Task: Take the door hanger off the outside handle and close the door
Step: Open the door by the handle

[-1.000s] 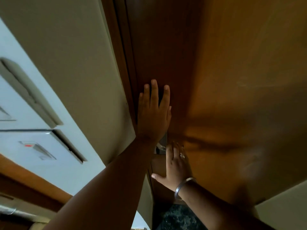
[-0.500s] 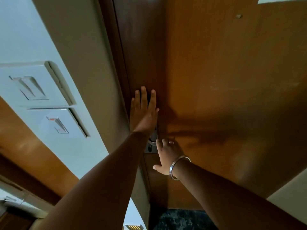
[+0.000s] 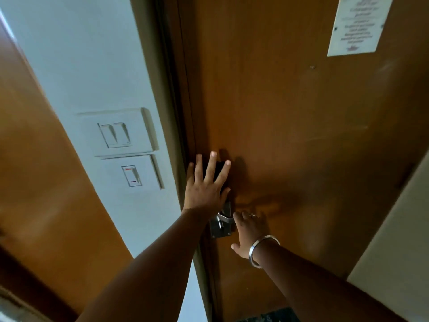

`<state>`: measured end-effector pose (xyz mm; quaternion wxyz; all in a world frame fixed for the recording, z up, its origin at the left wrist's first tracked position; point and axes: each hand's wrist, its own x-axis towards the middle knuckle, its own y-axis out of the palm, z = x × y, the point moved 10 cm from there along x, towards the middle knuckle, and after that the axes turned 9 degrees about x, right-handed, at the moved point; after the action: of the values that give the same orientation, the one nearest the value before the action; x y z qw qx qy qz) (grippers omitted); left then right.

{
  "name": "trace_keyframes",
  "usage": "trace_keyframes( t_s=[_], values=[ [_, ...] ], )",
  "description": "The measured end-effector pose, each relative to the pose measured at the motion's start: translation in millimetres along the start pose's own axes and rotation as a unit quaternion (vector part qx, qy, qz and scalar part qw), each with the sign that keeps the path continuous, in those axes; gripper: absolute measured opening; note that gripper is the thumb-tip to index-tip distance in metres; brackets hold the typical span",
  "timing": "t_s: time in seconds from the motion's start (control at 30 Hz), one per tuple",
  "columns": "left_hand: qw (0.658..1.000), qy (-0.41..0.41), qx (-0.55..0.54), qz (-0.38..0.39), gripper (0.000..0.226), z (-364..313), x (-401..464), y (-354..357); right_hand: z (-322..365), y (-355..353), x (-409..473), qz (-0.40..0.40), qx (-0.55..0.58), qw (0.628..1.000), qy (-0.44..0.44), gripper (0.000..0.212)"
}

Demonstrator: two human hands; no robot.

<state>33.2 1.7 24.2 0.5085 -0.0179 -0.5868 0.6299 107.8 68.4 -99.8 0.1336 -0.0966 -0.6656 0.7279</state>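
The brown wooden door point(image 3: 290, 135) fills the middle and right of the view and sits against its frame point(image 3: 171, 112). My left hand point(image 3: 206, 187) rests flat on the door with fingers spread, just above the metal lock plate and handle point(image 3: 221, 225). My right hand point(image 3: 249, 233), with a ring and a steel bangle, lies on the door right beside the handle, fingers loosely bent, and part of the handle is hidden behind it. No door hanger is visible.
Two white switch plates point(image 3: 123, 145) are on the pale wall left of the frame. A white printed notice point(image 3: 357, 26) is fixed high on the door. Brown wood panelling point(image 3: 34, 170) stands at far left. A pale wall point(image 3: 399, 240) is at lower right.
The view has tilted so the notice and switches come into sight. My left hand's fingers have spread apart on the door. My right hand stays beside the handle.
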Motion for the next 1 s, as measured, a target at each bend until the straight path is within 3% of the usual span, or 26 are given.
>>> trace_keyframes(
  t_s=[0.37,0.47,0.6,0.73,0.9,1.0],
  values=[
    [0.976,0.155,-0.028,-0.149,0.070,1.3,-94.1,-44.4,-5.4,-17.0,-102.1,-0.015,-0.023,0.988,0.149,0.054],
    [0.973,0.155,-0.054,-0.165,0.069,4.8,-117.5,-60.2,0.6,-37.6,-136.4,-0.072,0.008,0.980,0.185,0.056],
    [0.977,0.141,-0.074,-0.142,0.080,6.6,-131.8,-71.4,23.3,-97.7,-174.3,-0.226,0.088,0.956,0.162,0.078],
    [0.976,0.179,-0.080,-0.099,0.089,-5.0,-136.2,-76.5,39.9,-165.5,-215.0,-0.350,0.167,0.910,0.145,0.085],
    [0.971,0.217,-0.094,-0.035,0.082,-40.4,-144.4,-81.4,50.8,-214.6,-256.1,-0.401,0.210,0.883,0.119,0.089],
    [0.968,0.224,-0.113,-0.016,0.090,-67.3,-160.8,-78.4,49.1,-221.4,-275.9,-0.409,0.202,0.881,0.125,0.091]
  ],
)
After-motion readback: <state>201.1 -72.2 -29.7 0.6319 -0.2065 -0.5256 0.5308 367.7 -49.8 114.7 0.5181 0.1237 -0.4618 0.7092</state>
